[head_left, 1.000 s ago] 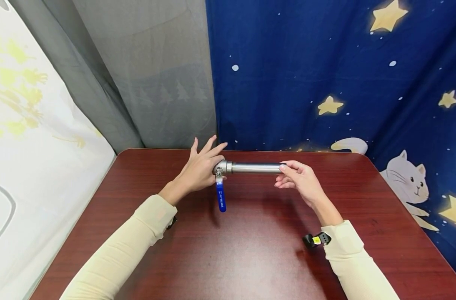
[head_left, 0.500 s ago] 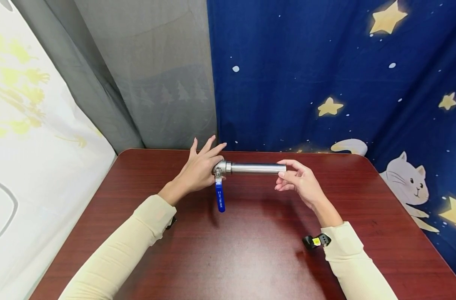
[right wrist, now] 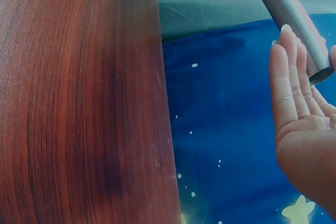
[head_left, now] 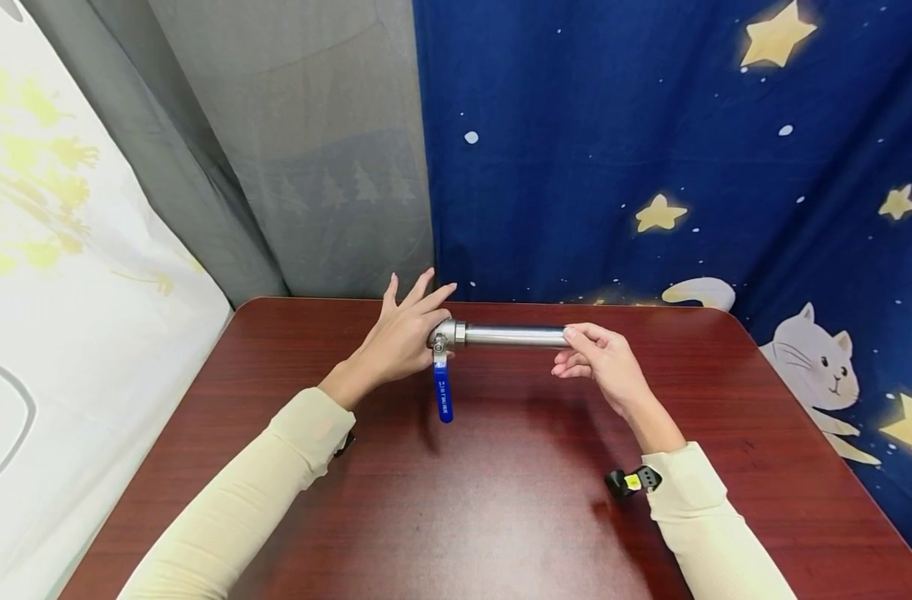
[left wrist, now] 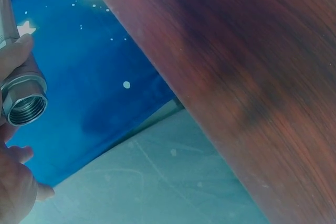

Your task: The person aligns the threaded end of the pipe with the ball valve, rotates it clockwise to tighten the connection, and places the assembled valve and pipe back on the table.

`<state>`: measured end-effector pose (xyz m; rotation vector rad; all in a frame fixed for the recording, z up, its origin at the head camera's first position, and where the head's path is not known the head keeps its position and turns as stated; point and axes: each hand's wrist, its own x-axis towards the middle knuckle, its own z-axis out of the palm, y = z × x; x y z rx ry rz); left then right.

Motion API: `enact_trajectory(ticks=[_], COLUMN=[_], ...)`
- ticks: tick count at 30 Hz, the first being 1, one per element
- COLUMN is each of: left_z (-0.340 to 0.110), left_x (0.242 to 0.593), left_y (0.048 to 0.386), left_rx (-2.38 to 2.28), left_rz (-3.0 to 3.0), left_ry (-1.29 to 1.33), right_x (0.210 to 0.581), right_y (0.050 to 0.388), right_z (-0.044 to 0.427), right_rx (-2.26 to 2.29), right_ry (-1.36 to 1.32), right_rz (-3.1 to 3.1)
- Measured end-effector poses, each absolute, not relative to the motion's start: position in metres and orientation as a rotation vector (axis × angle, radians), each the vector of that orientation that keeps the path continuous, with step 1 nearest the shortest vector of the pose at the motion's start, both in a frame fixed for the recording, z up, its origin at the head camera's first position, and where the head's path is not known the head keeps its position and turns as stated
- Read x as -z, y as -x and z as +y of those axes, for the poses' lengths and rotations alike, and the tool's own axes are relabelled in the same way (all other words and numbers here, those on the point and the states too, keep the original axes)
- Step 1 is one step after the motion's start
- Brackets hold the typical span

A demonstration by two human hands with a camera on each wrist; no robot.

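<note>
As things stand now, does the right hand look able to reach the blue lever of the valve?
Probably yes, once the right hand lets go of the pipe end it pinches. Nothing visible blocks the way to the blue lever; the left hand holds the valve body.

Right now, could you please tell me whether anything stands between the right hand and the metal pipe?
Nothing visible does; the right hand pinches the metal pipe at its end away from the blue-handled valve.
</note>
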<state>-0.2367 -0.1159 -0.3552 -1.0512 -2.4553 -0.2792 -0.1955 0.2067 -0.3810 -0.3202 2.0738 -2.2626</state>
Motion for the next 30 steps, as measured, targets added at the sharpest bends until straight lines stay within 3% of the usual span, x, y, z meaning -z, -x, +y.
enact_trajectory(ticks=[9,30], left_z=[-0.1196,-0.1177], left_x=[0.3566,0.3573], left_y=[0.2379,0.2395], left_rx=[0.277,0.27], left_rz=[-2.475,-2.466], left_ry=[1.04,1.048], right_x=[0.3783,0.3802], right_y=[0.1952,0.1961], right_z=[0.2084,0.2068], right_rx=[2.266,2.223], right_ry=[0.508,0.342], right_rz=[1.96,2.082])
